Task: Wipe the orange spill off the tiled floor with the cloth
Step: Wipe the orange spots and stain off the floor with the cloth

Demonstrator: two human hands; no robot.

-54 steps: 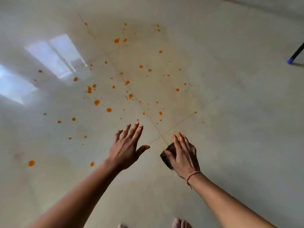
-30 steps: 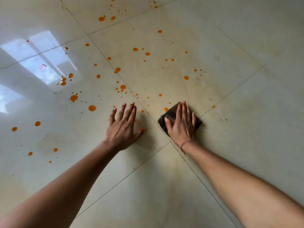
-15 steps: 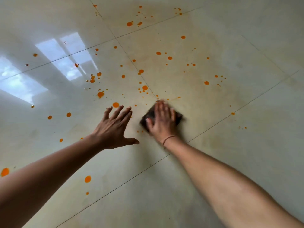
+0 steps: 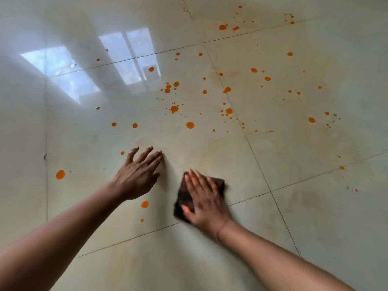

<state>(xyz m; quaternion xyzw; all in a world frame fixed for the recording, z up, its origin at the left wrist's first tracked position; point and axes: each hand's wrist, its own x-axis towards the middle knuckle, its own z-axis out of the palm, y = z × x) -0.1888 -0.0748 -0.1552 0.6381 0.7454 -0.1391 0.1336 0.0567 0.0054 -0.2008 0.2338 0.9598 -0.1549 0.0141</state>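
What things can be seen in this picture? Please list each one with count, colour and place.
tiled floor: one, glossy beige with thin dark grout lines, fills the whole view
orange spill: many drops and small splashes, orange, scattered mostly over the upper middle and right, a few at the left and near the hands
orange drop: one, orange, on the floor between the two forearms
window reflection: one group of bright panes, white-blue, upper left of the floor
cloth: one, dark brown, flat on the floor under the right hand, lower middle
left hand: one, open, fingers spread, palm down over the floor, left of the cloth
right hand: one, flat on the cloth, somewhat blurred
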